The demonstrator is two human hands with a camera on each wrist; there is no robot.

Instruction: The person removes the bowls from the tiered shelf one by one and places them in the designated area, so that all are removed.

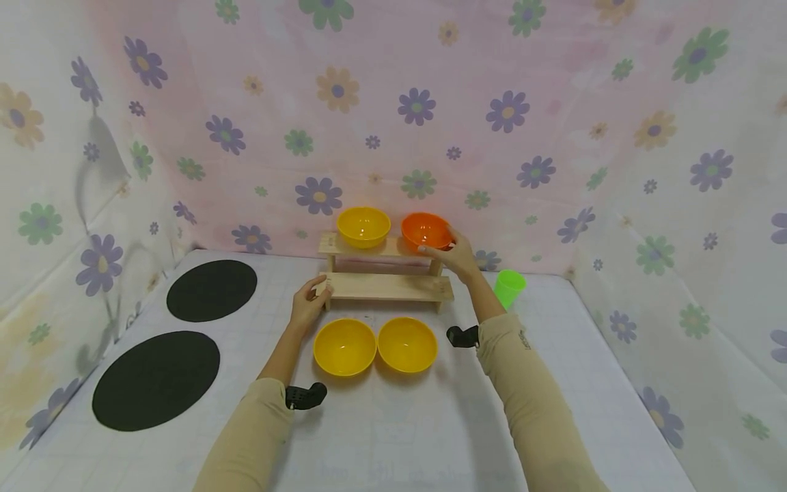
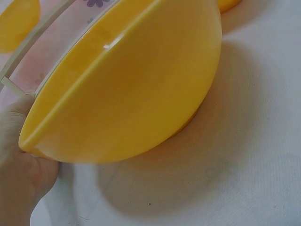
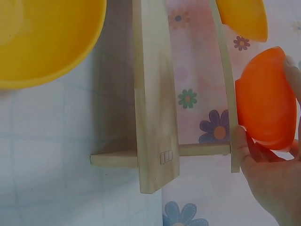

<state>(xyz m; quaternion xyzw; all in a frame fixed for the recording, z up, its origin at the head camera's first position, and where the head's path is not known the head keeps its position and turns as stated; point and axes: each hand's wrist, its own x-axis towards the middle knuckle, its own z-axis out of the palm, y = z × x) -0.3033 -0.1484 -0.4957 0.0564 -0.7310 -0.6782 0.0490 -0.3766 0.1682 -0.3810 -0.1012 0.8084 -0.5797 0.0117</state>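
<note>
A two-tier wooden stand [image 1: 386, 287] stands at the back of the table. On its upper tier sit a yellow bowl [image 1: 364, 227] at the left and an orange bowl [image 1: 426, 231] at the right. My right hand [image 1: 453, 257] holds the orange bowl by its right side, thumb at the rim and fingers low along the wall in the right wrist view. With my left hand [image 1: 307, 305] I grip the left end of the lower tier. Two more yellow bowls, a left one [image 1: 345, 347] and a right one [image 1: 408, 345], rest side by side in front of the stand.
A bright green cup [image 1: 509, 288] is tilted on the table behind my right forearm. Two black round mats, a far one [image 1: 212, 290] and a near one [image 1: 156, 380], lie at the left. Flowered cloth walls [image 1: 418, 150] enclose the back and sides.
</note>
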